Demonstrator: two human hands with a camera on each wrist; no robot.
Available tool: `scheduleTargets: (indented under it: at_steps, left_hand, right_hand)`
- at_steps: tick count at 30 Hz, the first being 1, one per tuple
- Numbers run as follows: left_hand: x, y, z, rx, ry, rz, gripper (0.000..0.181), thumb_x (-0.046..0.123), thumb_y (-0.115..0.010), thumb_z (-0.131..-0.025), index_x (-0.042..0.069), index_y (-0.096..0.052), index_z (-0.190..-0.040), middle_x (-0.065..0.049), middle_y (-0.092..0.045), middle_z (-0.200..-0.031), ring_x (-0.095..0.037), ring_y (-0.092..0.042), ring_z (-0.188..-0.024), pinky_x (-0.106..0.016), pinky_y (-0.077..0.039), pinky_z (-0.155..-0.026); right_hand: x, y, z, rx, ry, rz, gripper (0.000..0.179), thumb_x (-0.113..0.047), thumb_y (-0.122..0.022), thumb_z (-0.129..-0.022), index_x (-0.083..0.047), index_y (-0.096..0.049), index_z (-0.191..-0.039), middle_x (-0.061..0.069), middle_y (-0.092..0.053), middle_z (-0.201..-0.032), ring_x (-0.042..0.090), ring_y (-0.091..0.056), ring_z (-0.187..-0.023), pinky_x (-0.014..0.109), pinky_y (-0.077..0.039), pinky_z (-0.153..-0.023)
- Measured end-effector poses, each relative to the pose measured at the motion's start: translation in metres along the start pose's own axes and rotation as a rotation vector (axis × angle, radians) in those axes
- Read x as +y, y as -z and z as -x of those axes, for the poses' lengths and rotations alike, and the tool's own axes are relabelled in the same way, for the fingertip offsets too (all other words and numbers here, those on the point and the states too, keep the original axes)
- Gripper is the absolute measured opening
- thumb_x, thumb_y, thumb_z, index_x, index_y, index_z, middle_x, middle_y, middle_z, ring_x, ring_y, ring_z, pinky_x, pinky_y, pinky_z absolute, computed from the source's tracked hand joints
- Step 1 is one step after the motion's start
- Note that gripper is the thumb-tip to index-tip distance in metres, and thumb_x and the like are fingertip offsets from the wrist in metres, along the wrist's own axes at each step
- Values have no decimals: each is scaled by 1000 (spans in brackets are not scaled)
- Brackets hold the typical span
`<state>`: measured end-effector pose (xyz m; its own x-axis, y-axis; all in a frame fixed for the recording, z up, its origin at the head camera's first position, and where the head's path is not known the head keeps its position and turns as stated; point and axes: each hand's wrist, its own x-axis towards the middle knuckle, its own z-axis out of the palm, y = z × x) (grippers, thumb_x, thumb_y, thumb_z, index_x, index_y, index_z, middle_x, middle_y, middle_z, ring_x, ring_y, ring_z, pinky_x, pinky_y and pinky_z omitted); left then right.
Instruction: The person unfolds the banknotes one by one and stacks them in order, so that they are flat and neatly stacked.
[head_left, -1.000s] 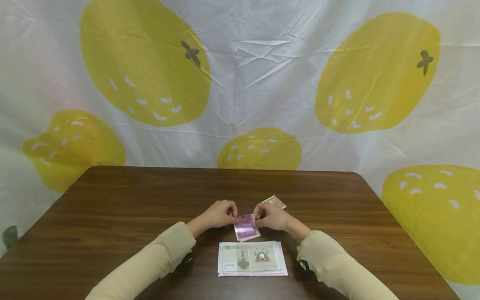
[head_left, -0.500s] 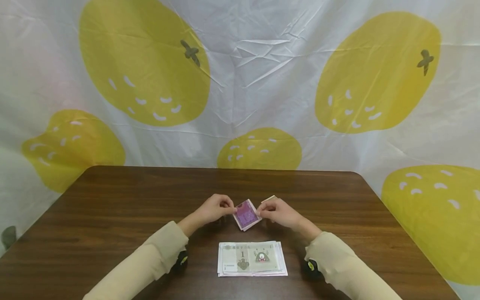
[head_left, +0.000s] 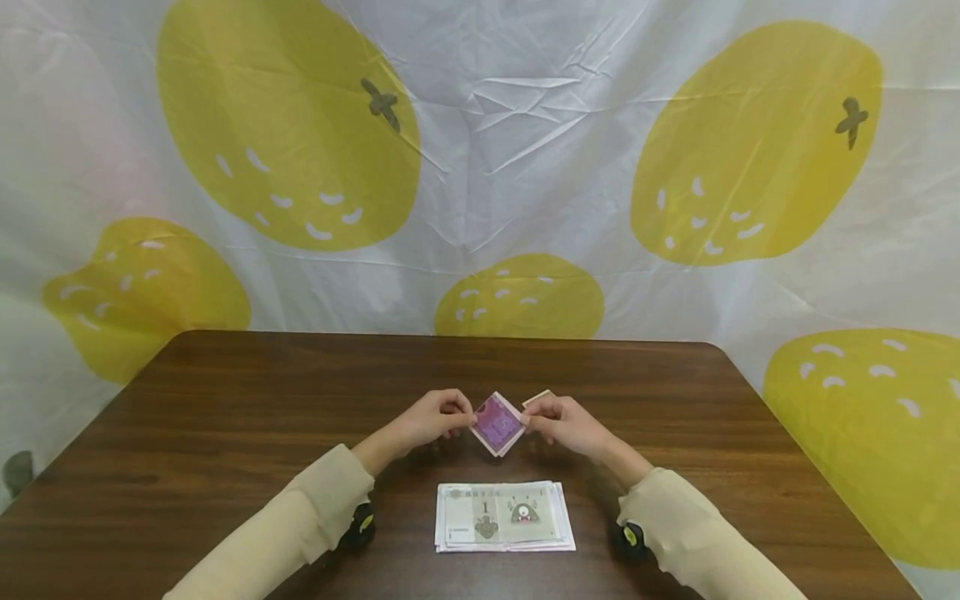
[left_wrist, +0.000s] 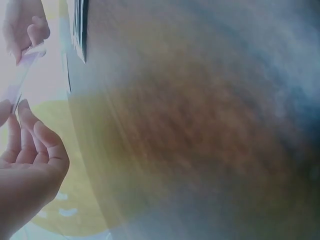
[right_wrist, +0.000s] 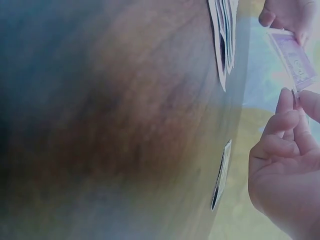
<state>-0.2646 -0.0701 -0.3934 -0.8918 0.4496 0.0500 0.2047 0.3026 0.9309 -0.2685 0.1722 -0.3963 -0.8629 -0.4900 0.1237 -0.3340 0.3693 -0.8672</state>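
A folded purple play banknote [head_left: 497,425] is held up between both hands, turned so it looks like a diamond in the head view. My left hand [head_left: 431,419] pinches its left corner between thumb and fingers. At the opposite corner, the right hand [head_left: 573,427] pinches it the same way. The right wrist view shows the purple printed face of the banknote [right_wrist: 297,62] above the tabletop, a white edge along one side. Just beyond the right fingers lies a folded tan banknote [head_left: 537,397], mostly covered by that hand.
A stack of play banknotes [head_left: 504,517], the top one marked 1, lies on the brown wooden table [head_left: 300,383] nearer the body, between the forearms. Behind the table hangs a white cloth [head_left: 510,192] printed with yellow fruit.
The purple banknote has turned from nearly upright to a diamond and moved slightly away from the stack. Both hands have shifted outward with it, now covering more of the tan banknote.
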Motion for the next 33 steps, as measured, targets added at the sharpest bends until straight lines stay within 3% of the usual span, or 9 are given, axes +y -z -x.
scheduleTargets:
  at_steps: [6,10,13,18,23,29,33]
  left_hand:
    - [16,-1,7,-36,-101,-3,12,0,-58,-81,-5,-53,-91,-8,-54,-71,-19,-49,-61,-38,-43,-55]
    - [9,-3,3,-54,-149,-11,24,0,-58,-82,-1,-52,-105,-8,-57,-71,-22,-48,-58,-38,-42,-51]
    - [10,-3,4,-87,-186,-13,35,-2,-57,-82,1,-49,-116,-14,-56,-70,-33,-48,-57,-41,-41,-50]
    - [17,-3,8,-155,-227,-31,43,-5,-54,-83,1,-44,-125,-20,-53,-73,-37,-47,-60,-46,-42,-52]
    - [4,-4,2,-174,-267,-48,33,-2,-53,-85,1,-49,-118,-23,-52,-73,-32,-48,-59,-41,-41,-50]
    - [7,-6,2,-166,-290,-96,9,10,-56,-86,4,-56,-93,-15,-53,-70,-13,-45,-55,-26,-40,-48]
    - [15,-7,7,-178,-290,-122,8,8,-56,-86,1,-56,-84,-15,-53,-69,-11,-44,-54,-23,-37,-47]
  right_hand:
    - [0,-2,1,-20,-3,-6,12,-5,-55,-84,5,-60,-84,12,-57,-71,10,-43,-53,22,-36,-47]
    - [-1,-3,1,-33,-13,-11,11,-6,-56,-84,5,-60,-82,17,-53,-69,9,-42,-52,22,-35,-46]
    - [-1,-3,1,-41,-17,-16,12,-7,-56,-84,5,-59,-82,16,-52,-68,9,-41,-52,21,-35,-47]
    - [-18,-4,7,-65,-17,-32,11,-2,-54,-85,7,-57,-81,19,-49,-68,11,-41,-53,21,-34,-48]
    - [-26,-4,11,-82,-14,-48,11,0,-52,-86,9,-56,-80,17,-48,-66,12,-41,-52,22,-34,-48]
    - [-5,-7,6,-106,-3,-50,10,-6,-54,-86,3,-57,-80,6,-47,-63,11,-42,-52,22,-35,-47]
    - [-3,-9,7,-129,-11,-78,13,-10,-55,-86,2,-56,-80,3,-45,-61,10,-41,-51,20,-33,-45]
